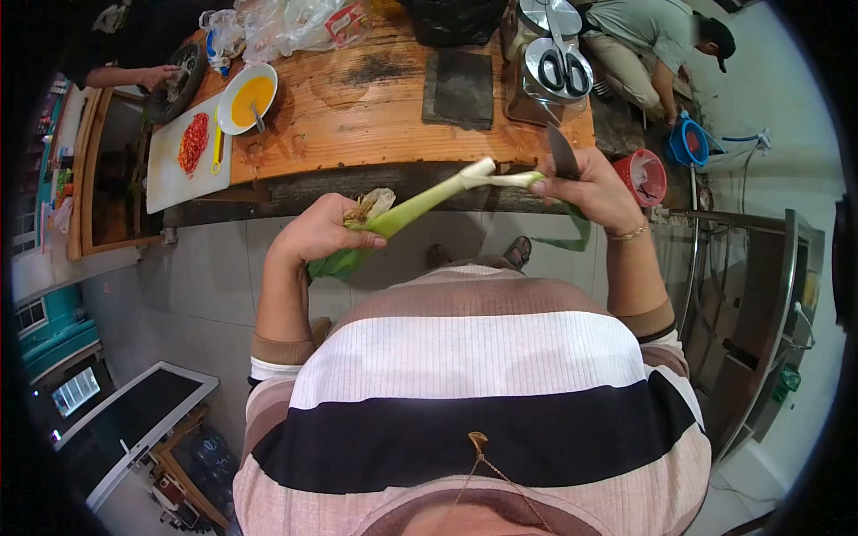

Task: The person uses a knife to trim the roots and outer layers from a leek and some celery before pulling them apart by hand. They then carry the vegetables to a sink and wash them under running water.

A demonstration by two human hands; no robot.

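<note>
left hand (323, 234): closed round the green leafy end of a leek (420, 207), about 8 o'clock of the stalk's middle, grip full & tight.
right hand (594, 189): wrapped on a knife (562, 152) handle and pinching the leek's white end too; blade sticks up toward 12 o'clock, tip just shy of the table edge.
leek: held in air between both hands, over the floor, just off the near edge of the wooden table (375, 116); slants from lower left up to right; a peeled green strip (576, 234) droops at 5 o'clock of the right hand.
risk 1: blade sits v. close to the fingers (547, 186) gripping the white end; a slip on a wet stalk could nick them, i'd judge.
risk 2: stalk is unsupported, could snap or drop to the tiles if the left grip eases.
risk 3: knife tip near the table rim, a lift could knock it.
table: cutting board (174, 174) w/ red chopped stuff at 10 o'clock, bowl (248, 96) of orange liquid next to it, dark slab (458, 87) at 12, scissors (563, 67) on metal lids at 1.
others: another person's hand (156, 76) at a dark pan far 10 o'clock; a crouching person (657, 40) at 2, well apart.
room: open floor below the hands; red bucket (645, 177) just beside the right wrist at 3 o'clock crowds that side.
</note>
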